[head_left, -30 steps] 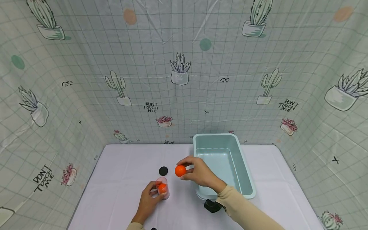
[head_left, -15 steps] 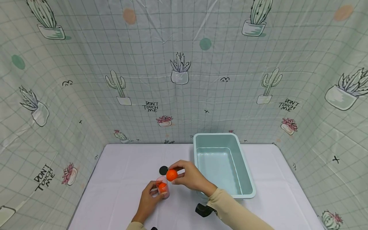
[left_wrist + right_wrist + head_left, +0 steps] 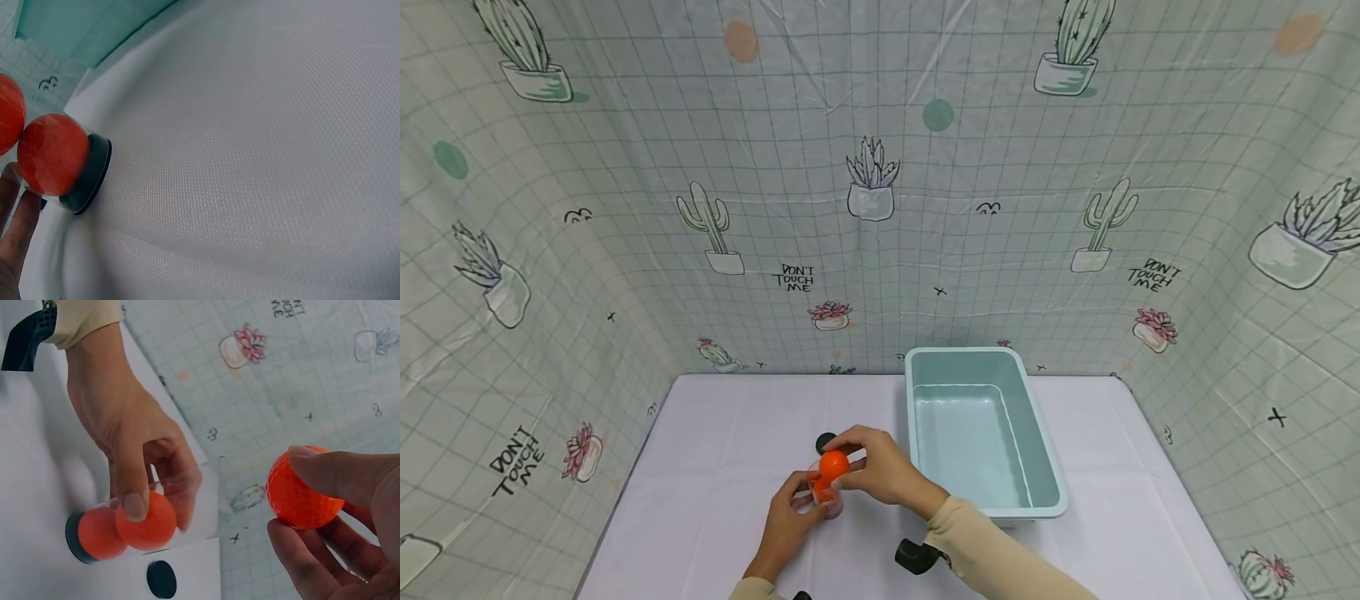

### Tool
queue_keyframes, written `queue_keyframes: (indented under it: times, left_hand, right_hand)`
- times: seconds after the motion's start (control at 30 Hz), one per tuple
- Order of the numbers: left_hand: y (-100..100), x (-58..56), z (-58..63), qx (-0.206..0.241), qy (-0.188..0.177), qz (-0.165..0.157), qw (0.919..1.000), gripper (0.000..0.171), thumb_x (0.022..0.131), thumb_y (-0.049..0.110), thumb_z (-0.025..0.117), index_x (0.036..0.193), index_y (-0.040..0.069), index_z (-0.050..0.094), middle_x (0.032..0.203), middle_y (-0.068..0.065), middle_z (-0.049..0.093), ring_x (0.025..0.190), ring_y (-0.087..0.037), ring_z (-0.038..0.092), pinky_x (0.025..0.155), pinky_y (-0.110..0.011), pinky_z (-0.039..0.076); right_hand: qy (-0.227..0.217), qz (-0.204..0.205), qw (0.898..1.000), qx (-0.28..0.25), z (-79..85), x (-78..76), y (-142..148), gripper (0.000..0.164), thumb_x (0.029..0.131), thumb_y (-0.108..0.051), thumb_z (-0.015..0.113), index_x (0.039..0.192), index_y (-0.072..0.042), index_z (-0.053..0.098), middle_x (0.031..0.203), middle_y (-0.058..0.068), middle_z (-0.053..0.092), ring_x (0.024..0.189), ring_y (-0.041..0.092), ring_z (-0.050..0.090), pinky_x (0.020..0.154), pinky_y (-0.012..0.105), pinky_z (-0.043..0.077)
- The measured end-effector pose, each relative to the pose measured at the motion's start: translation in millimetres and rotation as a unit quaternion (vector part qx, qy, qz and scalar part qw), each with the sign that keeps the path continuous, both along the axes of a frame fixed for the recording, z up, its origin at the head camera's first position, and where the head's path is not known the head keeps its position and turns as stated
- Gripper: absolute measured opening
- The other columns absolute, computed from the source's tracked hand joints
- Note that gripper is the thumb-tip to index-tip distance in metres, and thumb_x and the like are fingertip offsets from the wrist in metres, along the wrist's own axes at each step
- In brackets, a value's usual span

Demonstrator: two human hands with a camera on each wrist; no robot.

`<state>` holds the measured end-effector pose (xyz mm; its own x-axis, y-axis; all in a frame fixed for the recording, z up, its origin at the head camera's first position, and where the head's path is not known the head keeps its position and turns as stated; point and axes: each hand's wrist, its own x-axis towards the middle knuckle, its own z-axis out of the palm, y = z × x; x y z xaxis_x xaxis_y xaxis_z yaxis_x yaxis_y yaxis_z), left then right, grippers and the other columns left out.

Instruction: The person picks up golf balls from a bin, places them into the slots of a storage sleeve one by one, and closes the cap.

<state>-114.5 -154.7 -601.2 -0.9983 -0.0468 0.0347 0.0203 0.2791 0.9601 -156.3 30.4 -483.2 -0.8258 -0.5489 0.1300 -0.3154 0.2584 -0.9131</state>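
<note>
My left hand (image 3: 786, 527) grips a clear tube (image 3: 836, 507) with a black base (image 3: 94, 175) that stands on the table. Inside the tube, two orange balls (image 3: 102, 532) are stacked one on the other. Between thumb and fingers, my right hand (image 3: 887, 471) pinches an orange dimpled golf ball (image 3: 300, 494). In the head view that ball overlaps the tube's top end; the right wrist view shows it apart from the balls inside. Just behind the tube lies a round black lid (image 3: 162, 579), partly covered by my right hand in the head view.
A pale green plastic bin (image 3: 1049, 467) stands to the right of the tube, near my right forearm. White cloth covers the table (image 3: 700, 467). Behind and beside it hangs a gridded curtain (image 3: 880, 250) with cactus prints.
My right hand has carried the golf ball leftward and slightly down, from beside the bin to over the tube. The left hand keeps its grip on the tube in the same place.
</note>
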Motion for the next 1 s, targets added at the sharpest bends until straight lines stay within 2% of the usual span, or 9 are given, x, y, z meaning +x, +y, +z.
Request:
queue_keyframes:
  times: [0.4,0.5,0.67,0.73,0.83,1.0]
  left_hand:
    - [-1.2,-1.2,-4.8,0.017,0.005,-0.001,0.9998,0.04,0.071,0.018,0.081,0.105,0.017,0.059,0.104,0.0,0.059,0.098,-0.019,0.057,0.085,-0.025,0.05]
    - [-0.2,0.7,2.1,0.024,0.002,-0.003,0.9997,0.04,0.07,0.016,0.081,0.104,0.015,0.059,0.103,-0.001,0.059,0.096,-0.02,0.057,0.085,-0.026,0.05]
    - [2.6,6.2,22.5,0.027,0.001,-0.012,0.9996,0.039,0.071,0.013,0.08,0.104,0.01,0.059,0.102,-0.003,0.059,0.096,-0.022,0.057,0.086,-0.034,0.051]
    - [3.1,7.0,25.7,0.02,-0.002,-0.013,0.9997,0.04,0.072,0.015,0.08,0.105,0.011,0.058,0.101,-0.002,0.059,0.096,-0.02,0.056,0.086,-0.034,0.05]
    - [2.8,5.6,21.1,0.02,0.0,-0.01,0.9998,0.041,0.07,0.017,0.082,0.104,0.011,0.058,0.1,-0.002,0.059,0.095,-0.019,0.056,0.086,-0.031,0.05]
    - [1.2,0.6,2.2,0.02,0.012,-0.002,0.9997,0.041,0.068,0.018,0.083,0.101,0.014,0.059,0.098,0.0,0.06,0.094,-0.016,0.056,0.085,-0.024,0.05]
  right_hand:
    - [0.033,-0.007,0.999,0.042,-10.9,0.2,-8.4,0.038,0.072,-0.004,0.078,0.107,-0.01,0.064,0.102,-0.008,0.06,0.093,0.006,0.057,0.077,0.018,0.05]
    - [0.037,-0.008,0.998,0.045,-13.9,0.6,-10.7,0.038,0.072,-0.005,0.078,0.107,-0.01,0.065,0.101,-0.009,0.06,0.092,0.006,0.057,0.077,0.019,0.05]
    - [0.043,-0.007,0.998,0.046,-18.1,0.6,-13.8,0.038,0.072,-0.004,0.078,0.108,-0.008,0.065,0.102,-0.008,0.06,0.093,0.006,0.056,0.078,0.022,0.051]
    - [0.045,-0.007,0.998,0.047,-19.5,0.4,-15.0,0.038,0.072,-0.004,0.078,0.108,-0.008,0.064,0.103,-0.008,0.06,0.093,0.006,0.055,0.078,0.022,0.051]
    - [0.053,-0.009,0.997,0.053,-22.2,-0.2,-17.4,0.039,0.072,-0.005,0.078,0.108,-0.008,0.064,0.102,-0.009,0.06,0.093,0.006,0.055,0.077,0.021,0.05]
    - [0.074,-0.013,0.995,0.067,-26.4,-0.9,-20.3,0.039,0.071,-0.007,0.079,0.108,-0.01,0.065,0.101,-0.01,0.059,0.093,0.005,0.054,0.078,0.021,0.05]
